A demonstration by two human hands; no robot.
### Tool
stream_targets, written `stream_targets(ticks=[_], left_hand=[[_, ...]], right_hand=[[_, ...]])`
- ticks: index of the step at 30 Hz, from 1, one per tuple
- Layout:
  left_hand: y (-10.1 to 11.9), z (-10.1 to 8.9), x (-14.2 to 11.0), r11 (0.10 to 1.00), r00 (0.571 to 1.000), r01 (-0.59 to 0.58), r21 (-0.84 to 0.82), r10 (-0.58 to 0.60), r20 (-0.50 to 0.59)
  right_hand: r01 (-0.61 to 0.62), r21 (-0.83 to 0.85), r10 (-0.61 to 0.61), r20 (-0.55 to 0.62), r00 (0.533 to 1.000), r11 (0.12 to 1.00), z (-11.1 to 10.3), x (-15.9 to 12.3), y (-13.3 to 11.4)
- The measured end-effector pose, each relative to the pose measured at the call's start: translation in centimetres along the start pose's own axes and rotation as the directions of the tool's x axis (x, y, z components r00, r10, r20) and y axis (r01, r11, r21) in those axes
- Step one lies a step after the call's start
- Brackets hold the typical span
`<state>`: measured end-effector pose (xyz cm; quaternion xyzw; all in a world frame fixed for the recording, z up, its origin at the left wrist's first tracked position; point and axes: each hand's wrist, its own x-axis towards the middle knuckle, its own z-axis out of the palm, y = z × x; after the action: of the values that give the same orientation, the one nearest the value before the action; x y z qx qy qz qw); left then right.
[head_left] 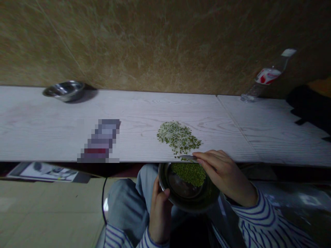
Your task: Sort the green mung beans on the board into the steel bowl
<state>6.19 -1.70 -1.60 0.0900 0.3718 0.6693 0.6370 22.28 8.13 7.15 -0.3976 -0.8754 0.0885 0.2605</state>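
Note:
My left hand grips the left rim of a metal bowl, thumb on the edge and fingers outside. The bowl is tilted just below the table's front edge, over my lap, and holds a heap of small green beans, which look like mung beans. Between the thumb and fingers of my right hand is a slim metal spoon-like utensil, its end at the table edge among a few beans. Just beyond lies a flat pile of green beans mixed with white rice-like grains.
A second metal bowl stands at the back left of the white wood-grain table. A pixelated flat object lies left of the pile. At the right are a clear plastic bottle and a dark item. A stone-patterned wall rises behind.

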Motion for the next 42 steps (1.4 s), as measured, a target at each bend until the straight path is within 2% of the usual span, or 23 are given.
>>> stream_targets(ticks=[5,11,19,24,36,42], left_hand=[[0.1,0.0,0.0,1.000,1.000,0.023,-0.016,-0.023,-0.018],[0.2,0.0,-0.1,1.000,1.000,0.000,0.017,0.000,-0.024],[0.2,0.0,-0.1,0.999,0.999,-0.012,0.043,0.014,-0.052],[0.1,-0.4,0.0,0.999,0.999,-0.044,0.014,0.044,-0.005],[0.8,-0.4,0.1,0.999,0.999,-0.045,0.004,0.045,-0.005],[1.2,-0.3,0.1,0.998,0.998,-0.059,0.008,0.059,-0.017]], right_hand=[[0.027,0.000,-0.027,-0.003,1.000,1.000,-0.2,-0.3,-0.3],[-0.036,-0.004,0.036,-0.037,0.999,0.999,0.1,-0.1,0.0],[-0.036,0.024,0.037,-0.050,0.998,0.999,0.8,0.5,-0.1],[-0.043,0.021,0.044,-0.052,0.998,0.999,1.1,0.9,-0.2],[0.045,0.058,-0.046,0.008,0.999,0.997,1.0,1.7,-0.6],[0.028,0.062,-0.028,-0.002,1.000,0.998,1.2,1.7,-0.7]])
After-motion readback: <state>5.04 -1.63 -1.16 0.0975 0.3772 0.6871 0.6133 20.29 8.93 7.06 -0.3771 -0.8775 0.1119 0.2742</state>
